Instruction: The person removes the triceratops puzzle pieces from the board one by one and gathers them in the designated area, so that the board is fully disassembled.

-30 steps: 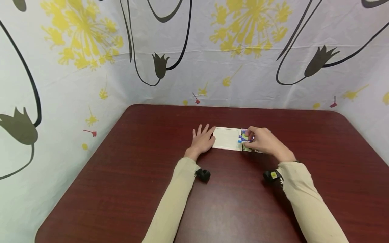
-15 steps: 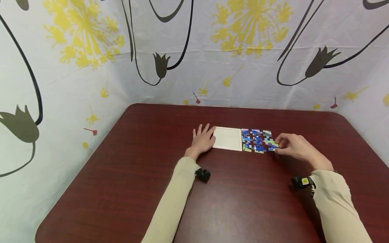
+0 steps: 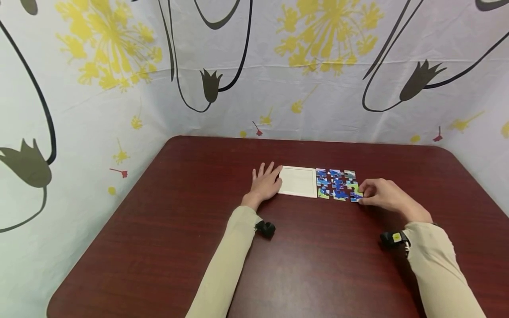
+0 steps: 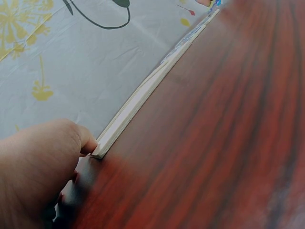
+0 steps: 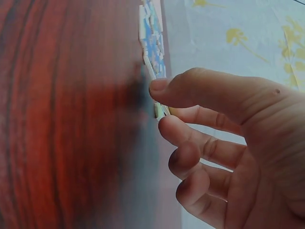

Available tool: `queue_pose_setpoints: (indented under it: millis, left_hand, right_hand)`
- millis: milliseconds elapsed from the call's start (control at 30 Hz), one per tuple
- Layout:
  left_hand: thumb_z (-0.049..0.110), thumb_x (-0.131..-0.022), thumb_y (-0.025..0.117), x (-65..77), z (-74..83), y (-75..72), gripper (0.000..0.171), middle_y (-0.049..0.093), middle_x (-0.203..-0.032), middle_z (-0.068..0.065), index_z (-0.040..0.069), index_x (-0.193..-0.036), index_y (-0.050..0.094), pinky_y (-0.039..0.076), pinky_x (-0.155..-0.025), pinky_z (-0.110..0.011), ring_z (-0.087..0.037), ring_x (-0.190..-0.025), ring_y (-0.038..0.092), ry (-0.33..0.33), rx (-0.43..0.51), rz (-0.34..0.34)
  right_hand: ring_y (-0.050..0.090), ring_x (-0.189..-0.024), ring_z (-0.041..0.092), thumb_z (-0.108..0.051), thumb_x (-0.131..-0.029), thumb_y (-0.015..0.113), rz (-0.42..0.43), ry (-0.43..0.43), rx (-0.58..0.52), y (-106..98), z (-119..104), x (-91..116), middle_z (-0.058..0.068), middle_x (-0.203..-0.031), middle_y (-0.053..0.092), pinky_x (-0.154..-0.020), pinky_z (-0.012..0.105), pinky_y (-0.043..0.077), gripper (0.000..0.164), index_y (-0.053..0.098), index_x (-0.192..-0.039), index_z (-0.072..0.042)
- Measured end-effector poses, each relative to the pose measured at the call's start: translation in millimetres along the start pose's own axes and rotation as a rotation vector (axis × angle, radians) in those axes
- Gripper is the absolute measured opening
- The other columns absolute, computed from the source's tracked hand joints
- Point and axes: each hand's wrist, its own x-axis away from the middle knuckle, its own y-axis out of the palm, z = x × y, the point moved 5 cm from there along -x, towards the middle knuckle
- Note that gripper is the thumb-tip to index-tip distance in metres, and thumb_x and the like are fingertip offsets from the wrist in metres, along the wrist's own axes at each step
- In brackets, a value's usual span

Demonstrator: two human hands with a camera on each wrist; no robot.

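In the head view a pale wooden puzzle tray (image 3: pixel 297 181) lies flat on the table with nothing in it. My left hand (image 3: pixel 261 185) rests at its left edge, fingers spread, with the thumb and index finger touching the frame; the left wrist view shows the thumb at the tray's near corner. Right of the tray, several blue and green jigsaw pieces (image 3: pixel 337 182) lie loosely in rows. My right hand (image 3: pixel 383 197) pinches a jigsaw piece (image 3: pixel 355 197) at the near right corner of this group. Thumb and index finger partly cover that piece in the right wrist view.
The dark reddish-brown table (image 3: pixel 199 212) has rounded far corners. A white cloth (image 3: pixel 254 79) with yellow and grey flower prints hangs behind it and along the left. Small black cameras sit on both wrists.
My right hand has moved right from over the pieces beside the tray to the far right column, then slightly nearer with the corner piece. The left hand stays put.
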Motion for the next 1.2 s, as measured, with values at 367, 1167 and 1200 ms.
queue_pose_setpoints:
  millis: [367,1167,1200]
  left_hand:
    - [0.03,-0.099,0.03,0.0,0.3,0.7,0.049,0.014,-0.154,-0.004,0.024,-0.149,0.027,-0.002,-0.109,-0.051,-0.03,-0.141,0.0,-0.001,0.0,-0.001]
    - [0.032,-0.1,0.029,-0.8,-4.2,1.5,0.049,0.017,-0.154,-0.003,0.023,-0.148,0.028,-0.003,-0.109,-0.05,-0.028,-0.141,0.001,-0.018,0.017,0.024]
    - [0.033,-0.1,0.029,-0.2,-4.3,2.4,0.05,0.018,-0.154,-0.003,0.023,-0.148,0.027,-0.003,-0.109,-0.05,-0.028,-0.141,0.002,-0.022,0.029,0.027]
  right_hand:
    - [0.053,-0.066,0.014,-0.018,-0.078,0.075,-0.01,-0.005,0.001,5.4,3.7,-1.2,-0.001,-0.075,0.06,-0.062,0.034,0.044,0.027,0.064,-0.094,0.0]
    - [0.053,-0.067,0.016,-0.018,-0.079,0.073,0.01,0.013,-0.041,4.4,1.2,-2.4,0.002,-0.077,0.058,-0.06,0.033,0.044,0.025,0.058,-0.091,0.0]
    - [0.053,-0.067,0.017,-0.018,-0.079,0.073,0.016,0.015,-0.043,4.5,0.8,-1.5,0.002,-0.077,0.058,-0.06,0.033,0.044,0.025,0.058,-0.09,-0.001]
